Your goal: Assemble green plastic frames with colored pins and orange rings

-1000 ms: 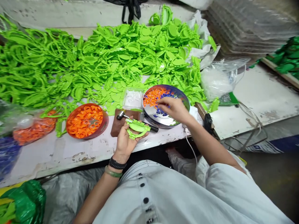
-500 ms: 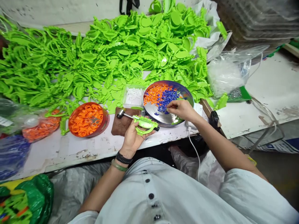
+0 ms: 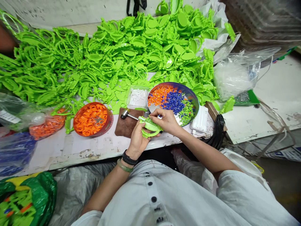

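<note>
The left hand grasps a green plastic frame above the tabletop's near edge. The right hand's fingertips pinch together at the frame's upper side; whether they grip anything is unclear.

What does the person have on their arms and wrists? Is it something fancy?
The left hand has a black wristband and a pale green bangle at its wrist. The right hand wears no band. Short, pale blue-grey sleeves cover the upper arms.
</note>
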A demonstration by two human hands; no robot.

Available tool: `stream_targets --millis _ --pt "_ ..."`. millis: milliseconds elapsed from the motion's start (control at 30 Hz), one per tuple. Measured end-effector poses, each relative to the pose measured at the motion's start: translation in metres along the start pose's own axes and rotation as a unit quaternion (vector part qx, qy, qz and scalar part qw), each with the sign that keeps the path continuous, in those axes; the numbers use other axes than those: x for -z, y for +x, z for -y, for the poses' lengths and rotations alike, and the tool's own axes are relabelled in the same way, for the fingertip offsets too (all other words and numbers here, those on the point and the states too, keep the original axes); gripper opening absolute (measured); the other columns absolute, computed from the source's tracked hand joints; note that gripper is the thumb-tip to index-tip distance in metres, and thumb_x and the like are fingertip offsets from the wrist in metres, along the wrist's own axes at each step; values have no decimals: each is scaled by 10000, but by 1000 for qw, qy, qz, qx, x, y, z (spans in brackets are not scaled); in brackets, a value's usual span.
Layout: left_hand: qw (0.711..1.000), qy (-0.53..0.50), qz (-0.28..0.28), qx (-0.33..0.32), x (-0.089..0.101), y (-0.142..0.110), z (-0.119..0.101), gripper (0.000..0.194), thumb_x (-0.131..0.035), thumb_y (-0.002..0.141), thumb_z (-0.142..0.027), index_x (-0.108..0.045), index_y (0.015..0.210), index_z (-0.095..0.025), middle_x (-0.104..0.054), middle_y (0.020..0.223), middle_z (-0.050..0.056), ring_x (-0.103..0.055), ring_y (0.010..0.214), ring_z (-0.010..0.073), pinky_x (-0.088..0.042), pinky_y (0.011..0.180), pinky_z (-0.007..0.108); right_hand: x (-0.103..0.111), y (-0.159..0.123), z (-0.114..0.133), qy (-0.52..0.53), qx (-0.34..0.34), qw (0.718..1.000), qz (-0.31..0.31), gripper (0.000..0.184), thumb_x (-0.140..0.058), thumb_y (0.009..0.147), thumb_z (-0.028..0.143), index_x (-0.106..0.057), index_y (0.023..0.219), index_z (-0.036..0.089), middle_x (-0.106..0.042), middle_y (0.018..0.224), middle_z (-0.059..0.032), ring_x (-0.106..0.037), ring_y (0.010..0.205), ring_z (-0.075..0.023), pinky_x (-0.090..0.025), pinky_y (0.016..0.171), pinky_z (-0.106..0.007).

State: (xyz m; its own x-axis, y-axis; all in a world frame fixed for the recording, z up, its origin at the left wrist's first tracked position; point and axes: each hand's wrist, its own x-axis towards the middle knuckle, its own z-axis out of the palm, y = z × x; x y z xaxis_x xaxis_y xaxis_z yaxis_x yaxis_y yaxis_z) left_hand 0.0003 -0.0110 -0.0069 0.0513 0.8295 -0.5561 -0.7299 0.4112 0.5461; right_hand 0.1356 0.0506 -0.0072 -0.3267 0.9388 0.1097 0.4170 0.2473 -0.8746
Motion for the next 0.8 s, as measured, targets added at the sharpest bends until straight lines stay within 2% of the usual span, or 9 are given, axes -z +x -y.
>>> stream_targets --millis 200,300,433,500,567,633,667,733,800 --pt "998 25 15 -49 -1 -1 0 201 -633 813 -215 -556 997 -193 -677 882 -2 -673 715 155 -632 673 348 3 4 3 -61 84 994 39 101 -611 855 201 -704 823 178 -722 796 -30 -640 739 -155 -449 727 -264" --pt "994 60 10 -94 1 2 4 382 -789 734 -330 -549 1000 -195 -662 858 -15 -661 667 140 -619 603 300 -4 3 3 -77 129 988 25 89 -622 877 209 -691 832 175 -722 853 -53 -638 848 -184 -453 818 -301" --pt "989 89 -16 -114 7 4 11 540 -876 625 -425 -532 972 -196 -645 797 -32 -659 627 134 -599 544 262 -9 -1 2 -75 96 991 48 117 -615 890 222 -688 816 168 -702 801 -46 -629 781 -168 -453 734 -276" --pt "990 97 -22 -98 11 3 11 546 -876 622 -439 -534 971 -194 -653 794 -26 -667 625 144 -592 518 259 3 1 -1 -64 94 990 78 122 -608 894 229 -712 876 169 -722 855 -52 -648 815 -168 -464 749 -271" --pt "991 97 -24 -83 14 3 9 537 -866 634 -444 -539 979 -194 -673 822 -8 -688 652 173 -587 490 269 25 6 -8 -78 91 991 60 164 -594 903 245 -730 963 177 -741 949 -60 -662 874 -175 -470 787 -277" --pt "992 89 -34 -79 17 3 4 522 -861 642 -437 -540 971 -191 -687 841 8 -704 687 201 -588 476 283 52 13 -17 -157 52 986 13 193 -574 910 246 -741 979 177 -748 966 -68 -664 866 -188 -459 772 -282" --pt "993 83 -42 -79 18 4 2 511 -860 646 -429 -539 964 -189 -690 840 11 -706 694 205 -590 477 287 63 16 -23 -219 27 975 14 189 -571 902 226 -748 944 171 -750 936 -74 -662 841 -195 -444 750 -283" --pt "993 69 -56 -79 19 5 -2 484 -852 664 -407 -539 963 -189 -691 829 9 -704 693 196 -600 496 293 77 21 -33 -325 3 943 70 183 -570 878 172 -753 875 162 -750 883 -82 -654 812 -204 -408 721 -281" --pt "993 57 -60 -79 19 7 -5 449 -837 690 -377 -540 973 -194 -693 830 6 -705 698 186 -614 537 306 78 26 -40 -373 24 916 146 190 -564 863 141 -752 890 160 -752 901 -88 -648 827 -204 -383 720 -275"
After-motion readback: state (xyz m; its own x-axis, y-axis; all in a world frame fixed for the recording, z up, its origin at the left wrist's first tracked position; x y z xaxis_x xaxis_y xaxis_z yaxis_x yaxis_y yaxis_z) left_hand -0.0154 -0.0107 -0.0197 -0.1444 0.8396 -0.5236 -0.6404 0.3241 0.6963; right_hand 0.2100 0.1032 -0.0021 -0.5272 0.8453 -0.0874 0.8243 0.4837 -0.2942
